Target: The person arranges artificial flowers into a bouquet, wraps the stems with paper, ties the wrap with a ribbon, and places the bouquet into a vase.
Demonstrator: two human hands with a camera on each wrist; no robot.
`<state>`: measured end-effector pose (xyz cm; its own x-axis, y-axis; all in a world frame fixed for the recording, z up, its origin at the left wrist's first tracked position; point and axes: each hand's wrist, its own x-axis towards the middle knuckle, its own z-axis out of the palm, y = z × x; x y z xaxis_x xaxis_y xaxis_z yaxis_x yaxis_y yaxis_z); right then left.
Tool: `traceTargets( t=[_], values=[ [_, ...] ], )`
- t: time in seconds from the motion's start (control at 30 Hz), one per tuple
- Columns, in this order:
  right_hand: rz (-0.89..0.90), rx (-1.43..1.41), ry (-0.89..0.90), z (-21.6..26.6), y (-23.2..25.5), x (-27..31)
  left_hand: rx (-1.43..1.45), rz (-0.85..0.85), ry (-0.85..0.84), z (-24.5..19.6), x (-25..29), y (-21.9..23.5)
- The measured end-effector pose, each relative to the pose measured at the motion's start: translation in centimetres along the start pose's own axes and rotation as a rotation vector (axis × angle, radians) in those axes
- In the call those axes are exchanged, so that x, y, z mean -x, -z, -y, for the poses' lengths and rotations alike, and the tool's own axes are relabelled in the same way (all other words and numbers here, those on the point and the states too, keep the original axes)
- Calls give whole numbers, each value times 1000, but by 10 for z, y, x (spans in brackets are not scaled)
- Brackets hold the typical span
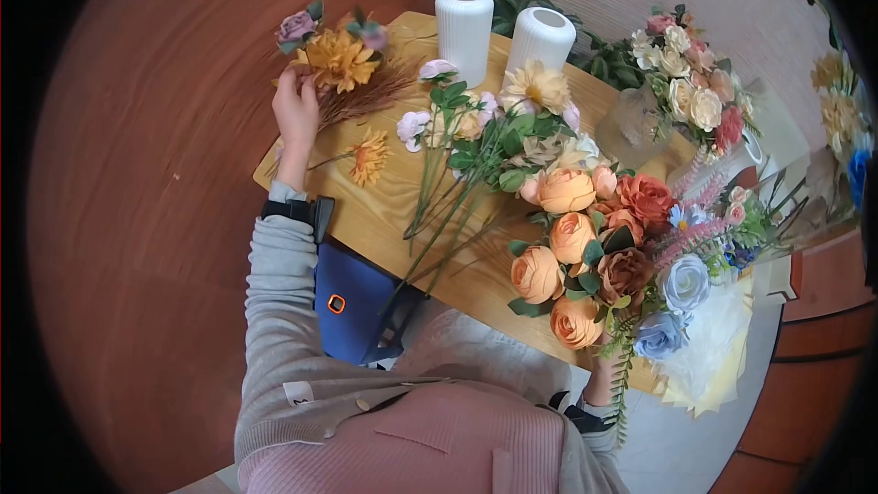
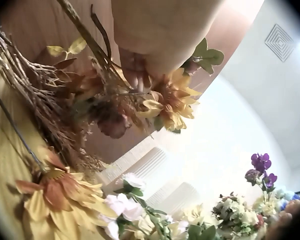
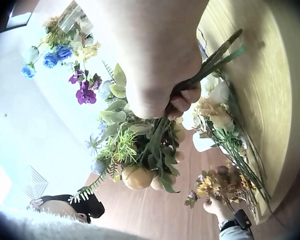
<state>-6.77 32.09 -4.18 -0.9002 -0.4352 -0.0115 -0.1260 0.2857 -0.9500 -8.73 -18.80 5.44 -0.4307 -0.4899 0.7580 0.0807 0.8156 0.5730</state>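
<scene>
My left hand (image 1: 295, 114) is at the table's far left, its fingers pinching the stem of a golden-orange artificial flower spray (image 1: 340, 59) with mauve roses. In the left wrist view the fingertips (image 2: 135, 82) sit among its petals and brown twigs. A single orange daisy-like flower (image 1: 369, 157) lies by the left wrist. My right hand (image 3: 157, 75) grips the gathered green stems (image 3: 210, 62) of a large bouquet (image 1: 572, 238) of peach, rust and blue blooms. In the head view those blooms hide most of that hand.
Two white ribbed vases (image 1: 464, 37) stand at the back of the wooden table (image 1: 366, 229). Loose long-stemmed flowers (image 1: 466, 151) lie across its middle. On the right are a frosted glass vase (image 1: 631, 123), a cream-and-pink arrangement (image 1: 690, 82) and wrapping sheets (image 1: 704, 357). A blue stool (image 1: 352, 306) is below the left edge.
</scene>
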Motion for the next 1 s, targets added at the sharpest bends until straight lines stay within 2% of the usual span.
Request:
traceTargets(
  t=[0.07,0.2,0.27,0.3,0.37,0.4,0.47,0.5,0.57,0.6,0.67,0.7,0.77,0.8,0.87,0.9,0.97,1.0],
  values=[
    [-11,1,-2,-2,1,6,364,45,183,-10,1,-1],
    [-19,2,0,-9,0,37,438,114,200,-42,12,-1],
    [-23,3,4,-8,-1,37,413,322,333,-50,21,-3],
    [-25,4,6,-7,-1,36,413,321,332,-50,26,-4],
    [-28,6,9,-5,-2,33,209,562,95,-45,40,-9],
    [-28,8,10,-5,-2,33,209,561,96,-43,46,-11],
    [-29,12,12,-5,-1,34,-40,685,-25,-38,56,-12],
    [-31,13,14,-5,-1,36,-39,685,-25,-37,59,-11],
    [-37,16,16,-3,1,31,-17,498,-223,-36,66,-8],
    [-39,17,17,-3,2,33,-16,498,-224,-37,70,-5],
    [-46,18,21,0,3,26,-232,299,-145,-41,74,1],
    [-48,19,22,-3,4,41,-232,298,-146,-36,76,2],
    [-52,21,25,-2,3,34,-409,460,-21,-21,81,5],
    [-53,23,26,-3,1,45,-408,459,-20,-17,81,5],
    [-57,28,30,-2,3,38,-472,728,92,-12,80,5],
    [-60,31,33,-3,6,41,-470,725,91,-7,79,4],
    [-68,35,37,-7,4,56,-214,660,109,7,82,-3],
    [-70,38,37,-3,4,46,-212,661,109,14,83,-9]
  ],
)
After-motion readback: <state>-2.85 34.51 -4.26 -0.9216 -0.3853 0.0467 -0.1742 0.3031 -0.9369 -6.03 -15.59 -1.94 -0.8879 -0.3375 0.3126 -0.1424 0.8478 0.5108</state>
